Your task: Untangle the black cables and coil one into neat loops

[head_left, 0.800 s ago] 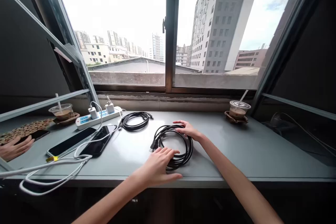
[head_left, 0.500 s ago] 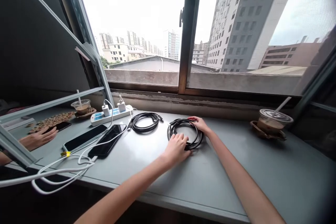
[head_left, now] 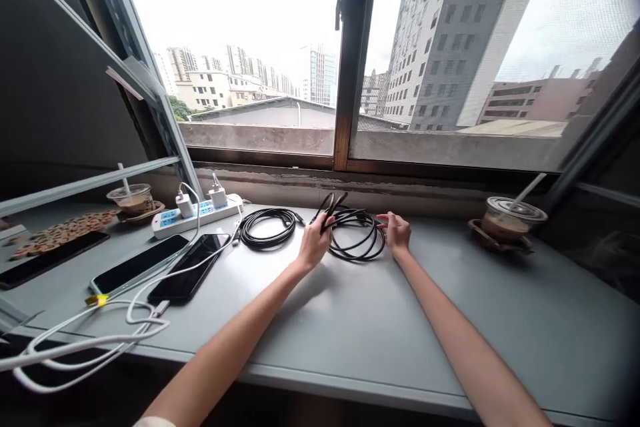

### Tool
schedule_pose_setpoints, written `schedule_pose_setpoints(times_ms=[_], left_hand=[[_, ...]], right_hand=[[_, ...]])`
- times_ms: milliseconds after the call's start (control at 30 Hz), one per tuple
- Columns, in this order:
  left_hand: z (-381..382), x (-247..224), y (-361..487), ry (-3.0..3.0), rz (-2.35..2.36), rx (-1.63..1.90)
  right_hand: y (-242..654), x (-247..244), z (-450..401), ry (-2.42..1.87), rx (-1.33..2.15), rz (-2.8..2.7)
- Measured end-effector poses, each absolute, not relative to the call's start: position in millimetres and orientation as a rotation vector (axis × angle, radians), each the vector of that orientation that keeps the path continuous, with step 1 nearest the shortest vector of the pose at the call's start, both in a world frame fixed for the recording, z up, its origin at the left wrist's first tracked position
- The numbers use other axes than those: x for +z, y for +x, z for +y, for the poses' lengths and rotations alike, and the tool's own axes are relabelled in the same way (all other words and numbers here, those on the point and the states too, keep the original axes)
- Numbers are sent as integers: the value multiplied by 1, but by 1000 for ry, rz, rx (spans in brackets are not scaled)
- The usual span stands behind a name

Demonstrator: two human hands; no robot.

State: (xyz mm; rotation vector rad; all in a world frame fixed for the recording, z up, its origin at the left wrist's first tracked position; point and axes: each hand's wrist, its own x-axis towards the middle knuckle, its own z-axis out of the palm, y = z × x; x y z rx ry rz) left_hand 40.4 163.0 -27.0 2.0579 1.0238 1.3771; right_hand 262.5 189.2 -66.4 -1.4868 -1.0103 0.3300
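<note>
Looped black cable (head_left: 361, 216) is filling the gap between left fingers (head_left: 315, 233) and right fingers (head_left: 393, 219), while bare counter (head_left: 510, 307) is stretching from the latter to the lidded drink cup (head_left: 505, 227). Leftward, a coiled black cable (head_left: 267, 244), smartphones (head_left: 183, 285), white charging cables (head_left: 161, 309) and a power strip (head_left: 205, 215) are blocking low passage, and a wall (head_left: 280, 190) is bounding the far side.

Loosely coiled black cable (head_left: 361, 216), partly raised off grey tabletop (head_left: 400, 320)

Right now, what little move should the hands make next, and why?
Maybe the left hand should lower the raised part of the black cable onto the rest, since its loops look loose, and the right hand at their right edge could steady them.
</note>
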Motion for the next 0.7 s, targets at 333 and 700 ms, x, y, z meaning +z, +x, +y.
schedule_pose_setpoints(times_ms=[333,700], left_hand=[[154,-9,28,1642,934,1707],[125,-20,39,2837,1026,637]], right_hand=[[240,-63,154,-1741,242,-1438],[237,-65,150,-1804,196,-1633]])
